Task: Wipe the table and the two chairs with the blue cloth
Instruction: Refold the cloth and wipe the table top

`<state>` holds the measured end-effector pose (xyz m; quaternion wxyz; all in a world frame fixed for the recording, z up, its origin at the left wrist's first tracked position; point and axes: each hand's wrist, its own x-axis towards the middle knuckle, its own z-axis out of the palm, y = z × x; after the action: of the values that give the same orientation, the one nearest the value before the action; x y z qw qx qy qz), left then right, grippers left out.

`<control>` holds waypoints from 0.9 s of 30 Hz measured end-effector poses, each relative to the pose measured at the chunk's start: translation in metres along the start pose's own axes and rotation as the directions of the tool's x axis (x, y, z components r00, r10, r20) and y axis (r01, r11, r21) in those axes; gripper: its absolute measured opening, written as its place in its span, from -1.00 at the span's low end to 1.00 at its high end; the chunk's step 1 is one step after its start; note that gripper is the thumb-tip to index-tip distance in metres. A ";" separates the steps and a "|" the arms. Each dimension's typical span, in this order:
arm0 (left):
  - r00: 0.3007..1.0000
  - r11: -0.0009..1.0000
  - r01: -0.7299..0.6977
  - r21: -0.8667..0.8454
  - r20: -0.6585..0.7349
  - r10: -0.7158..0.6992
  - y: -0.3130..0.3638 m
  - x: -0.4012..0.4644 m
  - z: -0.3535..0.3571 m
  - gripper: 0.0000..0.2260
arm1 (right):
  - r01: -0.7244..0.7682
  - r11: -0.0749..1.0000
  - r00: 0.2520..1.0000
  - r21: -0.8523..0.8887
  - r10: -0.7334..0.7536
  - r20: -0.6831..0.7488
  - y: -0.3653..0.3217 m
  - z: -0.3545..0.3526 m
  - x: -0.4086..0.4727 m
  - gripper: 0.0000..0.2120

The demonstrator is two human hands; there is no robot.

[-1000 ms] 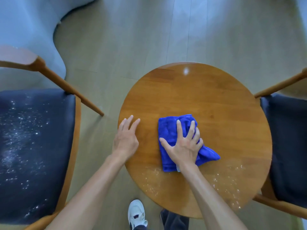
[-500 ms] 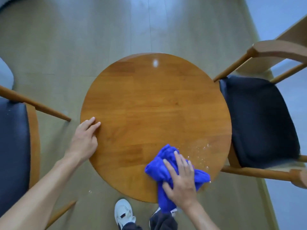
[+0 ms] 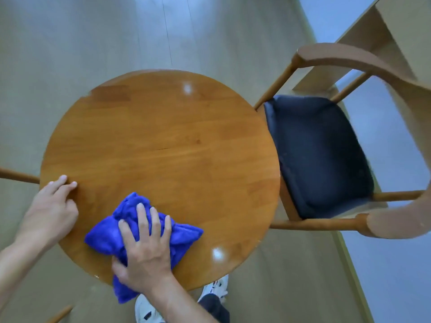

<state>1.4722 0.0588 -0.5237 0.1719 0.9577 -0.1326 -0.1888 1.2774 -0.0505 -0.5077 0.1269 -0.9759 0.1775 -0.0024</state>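
Observation:
A round wooden table (image 3: 163, 136) fills the middle of the view. The blue cloth (image 3: 109, 236) lies bunched near the table's near edge, one corner hanging over it. My right hand (image 3: 144, 250) presses flat on the cloth with fingers spread. My left hand (image 3: 49, 210) rests on the table's left rim, two fingers stretched onto the top. A wooden chair with a dark seat cushion (image 3: 319, 155) stands right of the table. Of the left chair only a wooden arm (image 3: 18, 176) shows at the left edge.
Pale wood floor (image 3: 70, 43) surrounds the table. A light wooden shelf unit (image 3: 396, 31) stands behind the right chair at the top right. My white shoes (image 3: 147, 311) show below the table's near edge.
My right hand has slid the cloth leftward along the near edge, and the specks at the near right are gone. The view has swung right, showing more of the right chair.

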 end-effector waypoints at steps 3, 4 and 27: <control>0.999 0.999 0.037 0.026 0.019 -0.038 -0.003 0.004 0.007 -0.61 | -0.013 1.000 0.995 0.014 0.014 -0.103 0.110 -0.013 -0.028 -0.39; 0.999 0.999 0.045 0.019 0.024 -0.045 -0.005 0.005 0.010 -0.56 | -0.158 0.987 0.975 0.023 0.159 -0.156 0.155 -0.023 -0.028 -0.43; 0.936 0.941 0.028 0.336 0.322 -0.142 0.182 -0.001 0.036 0.10 | -0.826 0.529 0.514 0.195 0.849 -0.124 0.325 -0.078 0.142 -0.42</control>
<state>1.4226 -0.1161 -0.4858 -0.0231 0.9304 -0.1477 -0.3347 1.2940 -0.4133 -0.5193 0.1471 -0.7546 0.6375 -0.0504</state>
